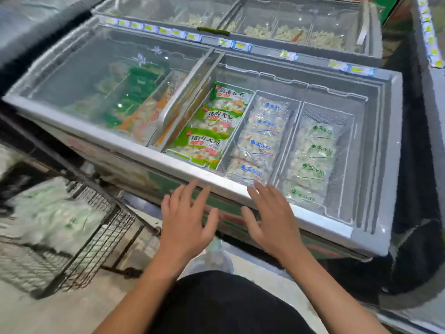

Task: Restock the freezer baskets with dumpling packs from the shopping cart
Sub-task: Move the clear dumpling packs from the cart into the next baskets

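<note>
The left hand (186, 218) and right hand (271, 216) hover with fingers spread and hold nothing, just before the near rim of the freezer (134, 147). Dumpling packs (258, 138) fill its middle basket (295, 112), with more packs (310, 160) in the right basket. The shopping cart (96, 227), at near left, holds blurred packs.

Green-printed dumpling packs (207, 145) — grey freezer (134, 150)
</note>
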